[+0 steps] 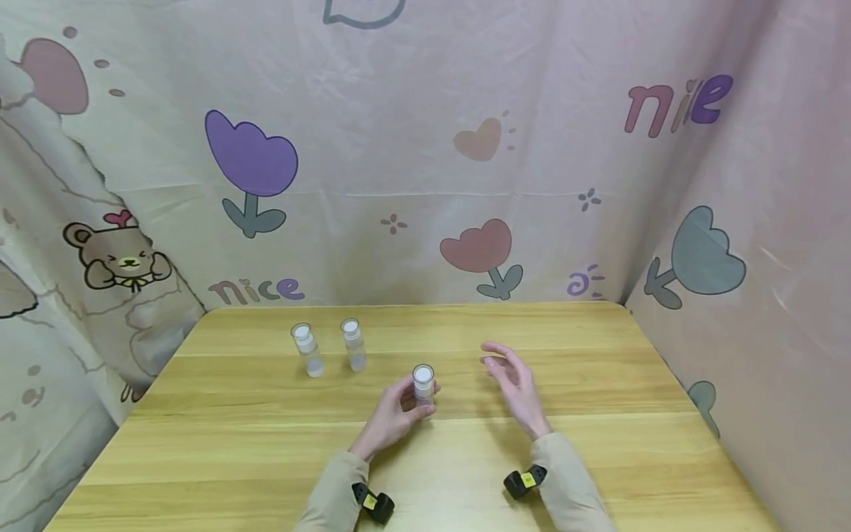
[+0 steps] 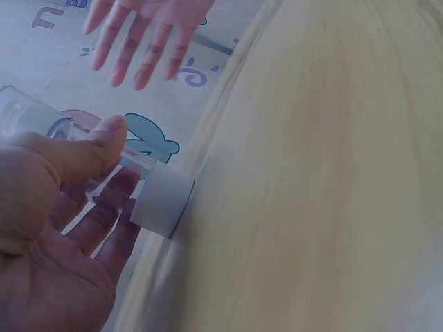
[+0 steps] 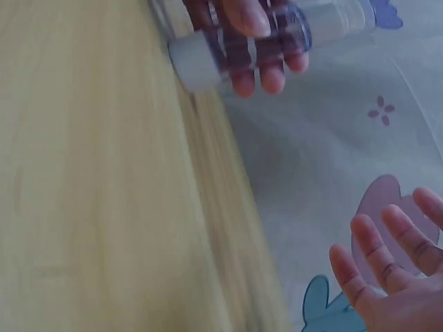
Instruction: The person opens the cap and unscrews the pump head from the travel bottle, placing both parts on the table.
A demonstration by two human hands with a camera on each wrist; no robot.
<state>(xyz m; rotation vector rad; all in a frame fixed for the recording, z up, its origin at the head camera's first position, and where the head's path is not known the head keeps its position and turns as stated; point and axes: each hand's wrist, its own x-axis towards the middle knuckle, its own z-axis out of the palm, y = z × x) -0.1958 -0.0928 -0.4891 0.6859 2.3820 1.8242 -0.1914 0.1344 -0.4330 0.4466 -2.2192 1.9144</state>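
A slim clear bottle point(image 1: 423, 375) with a white end and a white top under a clear cap stands upright in my left hand point(image 1: 391, 417). In the left wrist view, the thumb lies across the clear body of the bottle point(image 2: 165, 200), with the fingers curled behind it. Its white end is down close over the wooden table. To the right, apart from the bottle, my right hand point(image 1: 517, 384) holds nothing. The right wrist view shows the loosely spread fingers point(image 3: 377, 259) of that hand.
Two similar clear bottles stand farther back on the left: one bottle point(image 1: 309, 353) and, right of it, another bottle point(image 1: 354, 347). The wooden table point(image 1: 253, 443) ends at a printed curtain point(image 1: 372, 133) behind and at both sides. Each sleeve carries a black wrist camera point(image 1: 377, 506).
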